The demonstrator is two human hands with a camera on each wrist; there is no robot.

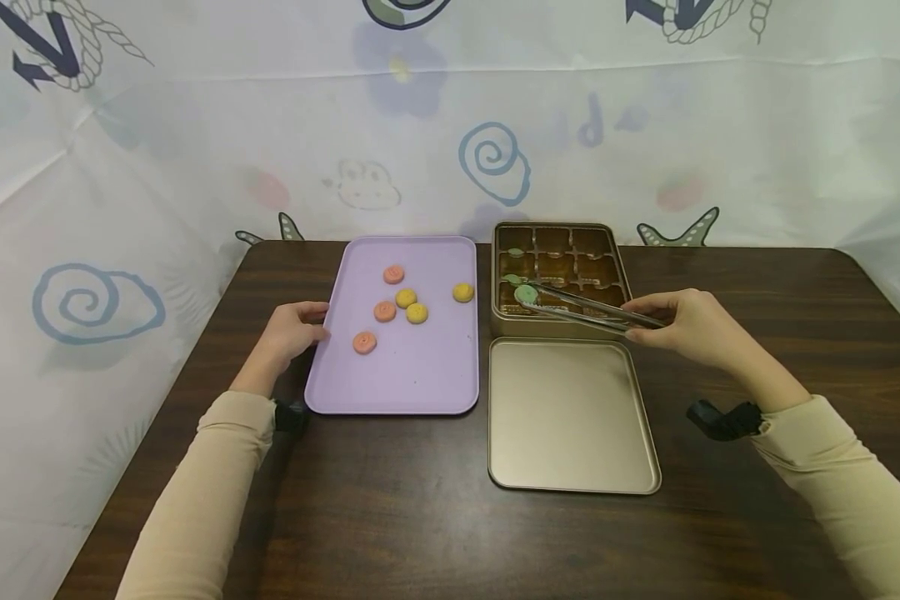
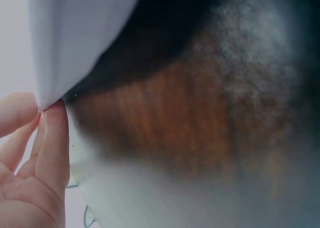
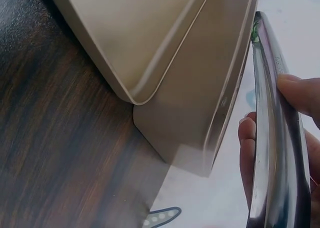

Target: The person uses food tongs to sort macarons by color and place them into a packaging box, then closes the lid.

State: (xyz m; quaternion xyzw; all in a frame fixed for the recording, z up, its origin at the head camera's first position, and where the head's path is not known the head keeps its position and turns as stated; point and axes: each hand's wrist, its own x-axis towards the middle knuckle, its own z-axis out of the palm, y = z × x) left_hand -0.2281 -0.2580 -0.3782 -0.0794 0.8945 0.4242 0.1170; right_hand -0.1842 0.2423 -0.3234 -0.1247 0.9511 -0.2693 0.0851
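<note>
My right hand (image 1: 682,325) holds metal tongs (image 3: 267,118) between thumb and fingers. Their tips reach over the near-left part of the gold tin (image 1: 562,327), with a round green cookie (image 1: 527,294) between them. Inside the tin is a brown divided insert (image 1: 592,243), with more green pieces (image 1: 515,252) along its left column. At the left edge of the purple tray (image 1: 420,383), my left hand (image 1: 288,337) pinches the rim between thumb and fingers. On that tray lie pink cookies (image 1: 364,342) and yellow cookies (image 1: 417,313), each round and flat.
A gold lid (image 1: 570,417), inner side up, lies directly in front of the tin and to the right of the purple tray. Everything stands on a dark wooden table (image 1: 390,517). A printed white cloth (image 1: 570,125) hangs behind the far edge.
</note>
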